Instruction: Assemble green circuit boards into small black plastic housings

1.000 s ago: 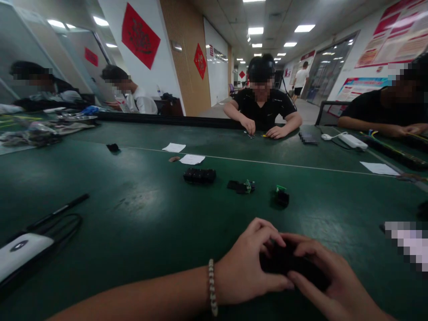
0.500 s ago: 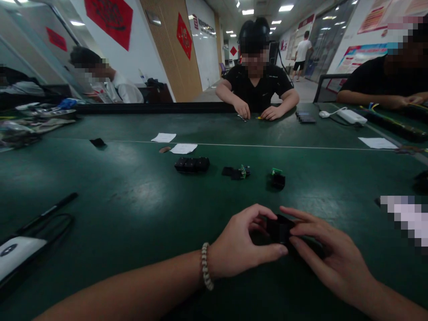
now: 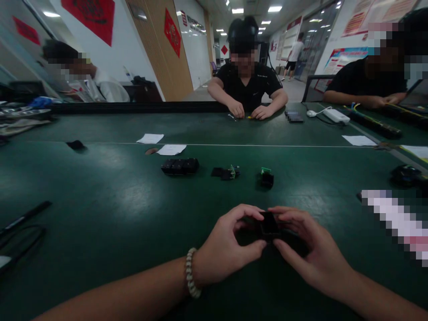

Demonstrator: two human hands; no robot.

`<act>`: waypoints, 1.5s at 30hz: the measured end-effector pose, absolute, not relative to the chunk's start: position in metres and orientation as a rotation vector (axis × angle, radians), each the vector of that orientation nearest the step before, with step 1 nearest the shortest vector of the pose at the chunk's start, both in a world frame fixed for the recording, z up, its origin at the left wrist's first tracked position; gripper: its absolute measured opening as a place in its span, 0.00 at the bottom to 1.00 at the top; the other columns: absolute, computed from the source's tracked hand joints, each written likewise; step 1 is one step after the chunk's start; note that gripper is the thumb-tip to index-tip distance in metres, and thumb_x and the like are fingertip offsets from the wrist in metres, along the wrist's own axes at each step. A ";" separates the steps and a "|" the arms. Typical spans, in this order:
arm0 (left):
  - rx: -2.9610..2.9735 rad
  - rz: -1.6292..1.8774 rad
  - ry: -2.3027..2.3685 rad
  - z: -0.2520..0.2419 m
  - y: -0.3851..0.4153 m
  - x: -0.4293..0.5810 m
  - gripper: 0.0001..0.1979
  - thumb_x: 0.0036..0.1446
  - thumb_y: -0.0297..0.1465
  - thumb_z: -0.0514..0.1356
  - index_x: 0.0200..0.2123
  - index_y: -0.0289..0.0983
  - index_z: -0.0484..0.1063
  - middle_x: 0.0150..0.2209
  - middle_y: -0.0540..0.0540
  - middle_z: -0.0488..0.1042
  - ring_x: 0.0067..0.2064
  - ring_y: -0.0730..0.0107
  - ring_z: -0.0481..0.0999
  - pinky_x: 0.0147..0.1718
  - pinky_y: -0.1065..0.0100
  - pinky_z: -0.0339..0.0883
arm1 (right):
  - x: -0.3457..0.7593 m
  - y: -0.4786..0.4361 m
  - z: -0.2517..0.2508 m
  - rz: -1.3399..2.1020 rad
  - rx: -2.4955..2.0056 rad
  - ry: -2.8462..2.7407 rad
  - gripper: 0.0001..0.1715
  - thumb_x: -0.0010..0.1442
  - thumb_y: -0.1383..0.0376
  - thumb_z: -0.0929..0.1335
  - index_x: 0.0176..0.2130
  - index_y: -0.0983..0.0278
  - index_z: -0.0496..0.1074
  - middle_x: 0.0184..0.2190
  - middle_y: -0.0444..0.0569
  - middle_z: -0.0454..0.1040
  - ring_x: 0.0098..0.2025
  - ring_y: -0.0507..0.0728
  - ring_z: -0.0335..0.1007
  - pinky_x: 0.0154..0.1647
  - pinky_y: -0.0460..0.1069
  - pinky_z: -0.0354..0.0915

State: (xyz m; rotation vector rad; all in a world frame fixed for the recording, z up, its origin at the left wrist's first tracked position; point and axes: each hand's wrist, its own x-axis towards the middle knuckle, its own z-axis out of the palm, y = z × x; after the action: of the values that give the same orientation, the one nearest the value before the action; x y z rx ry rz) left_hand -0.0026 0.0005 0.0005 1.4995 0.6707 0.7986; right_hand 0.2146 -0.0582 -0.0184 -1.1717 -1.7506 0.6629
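Observation:
A small black open box (image 3: 269, 224) is held between both hands just above the green table (image 3: 133, 236). My left hand (image 3: 230, 238) grips its left side with thumb and fingers, a beaded bracelet at the wrist. From the right, my right hand (image 3: 310, 245) has its thumb and fingers around the other side. Beyond the hands lie a black part with a green board (image 3: 266, 178), flat black pieces beside another green circuit board (image 3: 233, 172), and a row of joined black boxes (image 3: 180, 166).
White papers (image 3: 171, 149) and a black scrap (image 3: 76, 145) lie farther back. A person (image 3: 249, 84) works across the table; another person (image 3: 364, 82) sits at the right. A black pen-like item (image 3: 26, 218) is at the left, a blurred pale object (image 3: 394, 218) at the right.
The view has swung right, so everything sits farther left. The black box has been turned so its open side shows more, and my right hand's fingers have closed around its right side.

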 end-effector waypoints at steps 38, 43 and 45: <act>1.785 0.731 0.918 -0.012 -0.007 0.004 0.20 0.41 0.27 0.69 0.41 0.38 0.74 0.40 0.45 0.80 0.38 0.61 0.78 0.38 0.61 0.72 | 0.217 -0.052 -0.023 0.276 -1.074 -1.993 0.27 0.52 0.73 0.70 0.51 0.56 0.69 0.46 0.51 0.84 0.43 0.60 0.87 0.39 0.47 0.83; 1.793 0.695 0.939 -0.011 -0.008 0.003 0.20 0.42 0.28 0.69 0.41 0.38 0.74 0.38 0.46 0.79 0.36 0.63 0.76 0.36 0.64 0.70 | 0.219 -0.053 -0.022 0.332 -1.054 -1.988 0.27 0.52 0.73 0.69 0.51 0.55 0.69 0.45 0.50 0.84 0.41 0.59 0.87 0.38 0.47 0.83; 1.793 0.686 0.952 -0.010 -0.008 0.003 0.20 0.42 0.28 0.69 0.41 0.39 0.74 0.38 0.47 0.79 0.36 0.64 0.75 0.36 0.64 0.70 | 0.219 -0.054 -0.023 0.344 -1.060 -1.983 0.28 0.51 0.74 0.69 0.51 0.55 0.69 0.46 0.50 0.84 0.41 0.59 0.87 0.39 0.47 0.83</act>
State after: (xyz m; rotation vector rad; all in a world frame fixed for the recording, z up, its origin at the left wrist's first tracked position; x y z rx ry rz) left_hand 0.0035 -0.0081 -0.0101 1.7926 0.9522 0.6857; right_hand 0.2188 -0.0539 -0.0229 -1.0598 -1.9831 0.3436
